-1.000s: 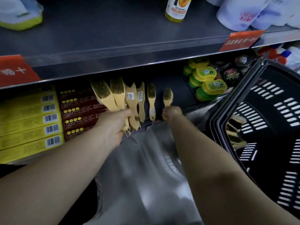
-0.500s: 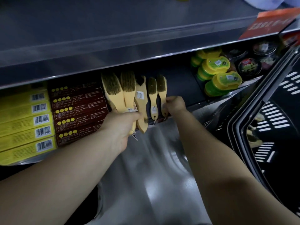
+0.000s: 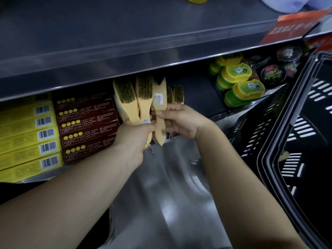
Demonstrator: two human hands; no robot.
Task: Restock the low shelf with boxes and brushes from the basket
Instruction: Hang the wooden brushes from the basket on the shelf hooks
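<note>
Brushes (image 3: 143,99) point bristles-first into the low shelf (image 3: 197,103); left hand (image 3: 134,137) grips two handles, right hand (image 3: 181,121) pinches a third.

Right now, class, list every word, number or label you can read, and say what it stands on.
No text reads clearly.
Yellow boxes: barcodes, digits too small.
Dark red boxes: print too small.
Red shelf tag: characters blurred.
Brush sticker: blurred.
Round tins: labels blurred.
</note>
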